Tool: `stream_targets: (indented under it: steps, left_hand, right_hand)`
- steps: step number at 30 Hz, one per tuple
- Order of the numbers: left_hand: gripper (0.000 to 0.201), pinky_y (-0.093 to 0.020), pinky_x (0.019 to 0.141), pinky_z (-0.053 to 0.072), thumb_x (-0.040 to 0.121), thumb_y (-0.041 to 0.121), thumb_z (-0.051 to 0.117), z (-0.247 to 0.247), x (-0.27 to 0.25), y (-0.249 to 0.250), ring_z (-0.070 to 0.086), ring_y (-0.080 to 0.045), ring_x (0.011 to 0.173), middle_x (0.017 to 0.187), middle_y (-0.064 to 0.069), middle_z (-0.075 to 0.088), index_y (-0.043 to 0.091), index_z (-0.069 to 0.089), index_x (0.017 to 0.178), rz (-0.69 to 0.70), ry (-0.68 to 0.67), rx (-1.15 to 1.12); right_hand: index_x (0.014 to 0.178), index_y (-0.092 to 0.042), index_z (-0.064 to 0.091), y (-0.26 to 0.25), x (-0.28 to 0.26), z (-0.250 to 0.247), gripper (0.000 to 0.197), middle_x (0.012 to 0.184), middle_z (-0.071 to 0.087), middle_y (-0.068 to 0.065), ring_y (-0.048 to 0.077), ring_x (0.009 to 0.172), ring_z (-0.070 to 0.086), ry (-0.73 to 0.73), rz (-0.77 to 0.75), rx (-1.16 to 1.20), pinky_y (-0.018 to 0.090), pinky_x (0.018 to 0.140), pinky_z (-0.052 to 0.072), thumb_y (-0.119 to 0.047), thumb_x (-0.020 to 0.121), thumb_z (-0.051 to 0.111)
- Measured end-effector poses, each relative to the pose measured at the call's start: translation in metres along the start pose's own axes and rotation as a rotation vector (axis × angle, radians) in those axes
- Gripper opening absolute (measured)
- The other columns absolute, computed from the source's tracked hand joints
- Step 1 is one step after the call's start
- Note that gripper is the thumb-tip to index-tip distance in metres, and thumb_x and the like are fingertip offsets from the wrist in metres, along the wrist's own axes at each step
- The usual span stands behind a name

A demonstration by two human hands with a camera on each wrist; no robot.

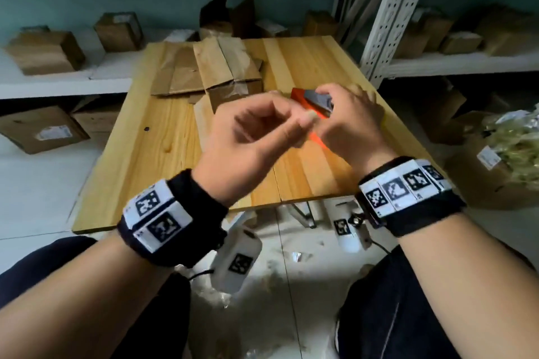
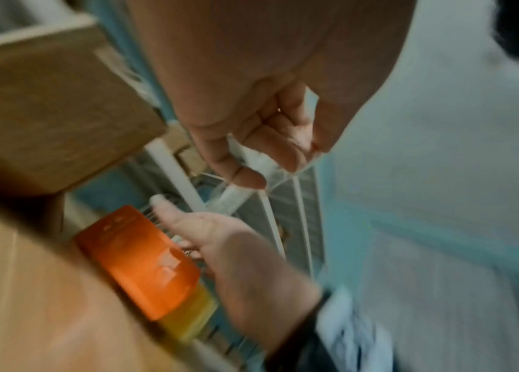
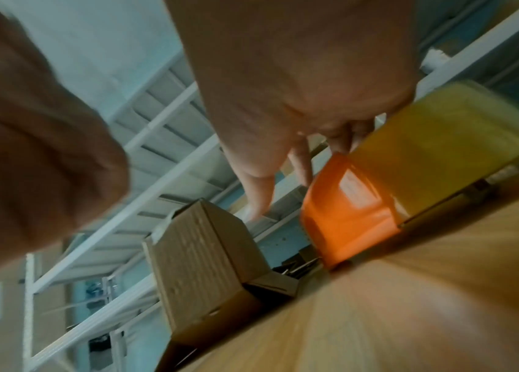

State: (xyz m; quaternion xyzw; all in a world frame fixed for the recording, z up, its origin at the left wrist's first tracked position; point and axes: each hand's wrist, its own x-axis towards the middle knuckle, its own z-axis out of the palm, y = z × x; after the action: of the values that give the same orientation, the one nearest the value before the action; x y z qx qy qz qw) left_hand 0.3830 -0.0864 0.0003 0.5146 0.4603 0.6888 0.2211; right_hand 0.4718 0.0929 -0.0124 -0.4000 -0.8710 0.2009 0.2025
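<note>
An orange box (image 1: 299, 96) with a grey face stands tilted on the wooden table (image 1: 145, 154), right of centre. My right hand (image 1: 350, 114) grips it from above, fingers draped over its top. The left wrist view shows the orange box (image 2: 143, 256) against the right hand (image 2: 219, 241). My left hand (image 1: 300, 124) hovers just left of the box with its fingers curled. In the left wrist view the left hand (image 2: 261, 163) pinches a strip of clear film (image 2: 242, 193) between thumb and fingers. In the blurred right wrist view, the right hand (image 3: 283, 125) rests on the orange box (image 3: 347, 209).
Flattened cardboard boxes (image 1: 215, 67) lie on the far half of the table. Brown parcels fill white shelves behind and beside it, with a perforated metal upright (image 1: 390, 17) at the right. A labelled carton (image 1: 43, 128) sits on the floor at left, and a bagged bundle (image 1: 513, 143) at right.
</note>
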Motion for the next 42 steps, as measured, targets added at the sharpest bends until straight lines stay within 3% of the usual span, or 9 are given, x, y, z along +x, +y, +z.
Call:
stream_targets:
  steps: [3, 6, 10, 16, 20, 25, 29, 35, 42]
  left_hand:
    - [0.013, -0.04, 0.072, 0.05, 0.099, 0.006, 0.057, -0.016, 0.006, 0.007, 0.052, -0.025, 0.072, 0.072, -0.008, 0.058, 0.002, 0.06, 0.087, -0.137, 0.08, -0.277]
    - [0.013, -0.044, 0.077, 0.05, 0.097, 0.01, 0.059, -0.028, 0.006, 0.006, 0.05, -0.027, 0.076, 0.081, -0.017, 0.047, 0.002, 0.055, 0.088, -0.235, 0.102, -0.374]
    - [0.012, -0.041, 0.076, 0.051, 0.093, 0.016, 0.054, -0.038, 0.005, 0.01, 0.055, -0.026, 0.072, 0.08, -0.017, 0.053, 0.004, 0.056, 0.093, -0.314, 0.144, -0.499]
    - [0.024, -0.036, 0.078, 0.048, 0.092, 0.026, 0.058, -0.044, 0.011, 0.018, 0.009, -0.014, 0.091, 0.072, 0.003, 0.043, 0.011, 0.059, 0.073, -0.389, 0.103, -0.919]
    - [0.03, -0.033, 0.079, 0.047, 0.094, 0.032, 0.058, -0.051, 0.016, 0.017, 0.016, -0.011, 0.093, 0.085, 0.005, 0.034, 0.012, 0.058, 0.071, -0.403, 0.12, -1.065]
    - [0.032, -0.031, 0.079, 0.047, 0.095, 0.035, 0.056, -0.069, 0.013, 0.017, 0.05, -0.018, 0.08, 0.087, 0.004, 0.036, 0.01, 0.057, 0.073, -0.366, 0.159, -1.083]
    - [0.034, -0.035, 0.077, 0.047, 0.094, 0.04, 0.052, -0.083, 0.009, 0.022, 0.041, -0.016, 0.078, 0.082, 0.004, 0.042, 0.011, 0.059, 0.079, -0.337, 0.153, -1.01]
    - [0.025, -0.04, 0.08, 0.046, 0.092, 0.036, 0.051, -0.101, 0.001, 0.029, 0.051, -0.017, 0.075, 0.083, -0.001, 0.054, 0.014, 0.06, 0.084, -0.279, 0.293, -0.543]
    - [0.023, -0.046, 0.098, 0.057, 0.097, 0.02, 0.071, -0.103, -0.006, 0.019, 0.076, -0.023, 0.102, 0.103, -0.007, 0.078, 0.012, 0.076, 0.118, -0.294, 0.454, 0.009]
  right_hand:
    - [0.11, -0.027, 0.075, -0.004, -0.013, 0.002, 0.037, 0.105, 0.075, -0.003, 0.021, 0.104, 0.069, -0.016, -0.125, 0.552, 0.056, 0.101, 0.053, -0.057, 0.098, 0.056]
    - [0.124, -0.017, 0.071, -0.016, -0.027, -0.007, 0.044, 0.113, 0.079, 0.006, 0.024, 0.107, 0.074, -0.269, -0.086, 0.894, 0.049, 0.105, 0.055, -0.046, 0.112, 0.04]
    - [0.137, -0.006, 0.063, -0.028, -0.041, -0.007, 0.06, 0.118, 0.076, 0.014, 0.026, 0.104, 0.073, -0.582, -0.025, 1.108, 0.044, 0.096, 0.053, -0.054, 0.107, 0.04]
    - [0.136, -0.012, 0.062, -0.047, -0.042, -0.002, 0.055, 0.117, 0.066, 0.012, 0.034, 0.109, 0.065, -0.822, -0.005, 1.328, 0.052, 0.1, 0.043, -0.052, 0.103, 0.046]
    - [0.102, -0.02, 0.078, -0.057, -0.039, -0.001, 0.041, 0.099, 0.073, 0.005, 0.024, 0.094, 0.073, -0.801, 0.012, 1.334, 0.051, 0.103, 0.044, -0.047, 0.105, 0.048]
    - [0.127, -0.001, 0.065, -0.058, -0.029, 0.003, 0.045, 0.119, 0.075, 0.014, 0.027, 0.109, 0.073, -0.749, -0.004, 1.317, 0.052, 0.113, 0.044, -0.032, 0.094, 0.07]
    - [0.093, -0.015, 0.062, -0.061, -0.024, 0.006, 0.018, 0.105, 0.077, 0.015, 0.027, 0.098, 0.076, -0.64, -0.008, 1.391, 0.041, 0.094, 0.057, -0.017, 0.083, 0.076]
    - [0.088, -0.015, 0.063, -0.06, -0.019, 0.002, 0.014, 0.084, 0.074, 0.005, 0.019, 0.081, 0.073, -0.47, -0.038, 1.457, 0.032, 0.082, 0.06, -0.01, 0.082, 0.075]
    - [0.093, -0.01, 0.067, -0.053, -0.015, -0.005, 0.021, 0.088, 0.074, 0.008, 0.022, 0.086, 0.07, -0.227, -0.147, 1.267, 0.04, 0.094, 0.057, -0.012, 0.078, 0.081]
